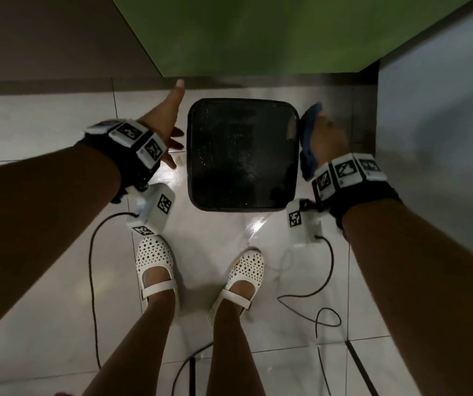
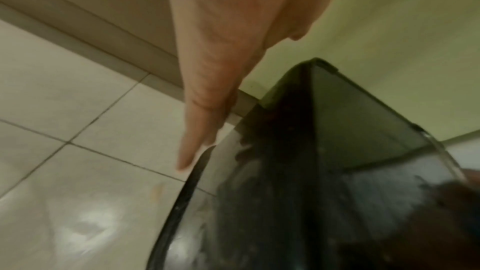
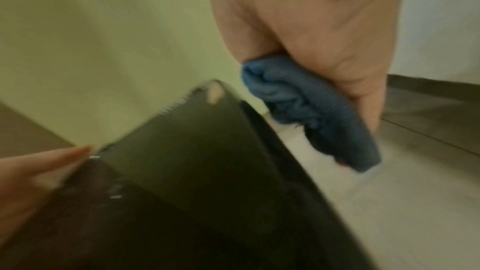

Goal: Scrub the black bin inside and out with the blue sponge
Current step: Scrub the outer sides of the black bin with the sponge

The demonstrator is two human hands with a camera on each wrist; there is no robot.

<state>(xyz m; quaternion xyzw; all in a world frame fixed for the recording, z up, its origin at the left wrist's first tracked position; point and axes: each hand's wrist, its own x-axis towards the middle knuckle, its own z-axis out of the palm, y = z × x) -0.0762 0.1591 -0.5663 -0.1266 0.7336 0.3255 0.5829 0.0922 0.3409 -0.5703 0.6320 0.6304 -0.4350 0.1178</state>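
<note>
The black bin (image 1: 242,155) stands upright on the tiled floor between my hands, its square mouth facing up. My left hand (image 1: 169,124) is spread beside the bin's left wall, fingers straight, holding nothing. In the left wrist view those fingers (image 2: 205,93) point down just left of the bin's rim (image 2: 192,184). My right hand (image 1: 326,138) grips the blue sponge (image 1: 308,138) at the bin's right outer side. The right wrist view shows the sponge (image 3: 311,110) bunched in my palm, just off the bin's rim (image 3: 272,130); contact is unclear.
A green wall (image 1: 258,32) rises right behind the bin, and a pale panel (image 1: 441,124) closes the right side. My feet in white shoes (image 1: 155,267) stand just in front. Black cables (image 1: 324,284) trail over the wet glossy tiles.
</note>
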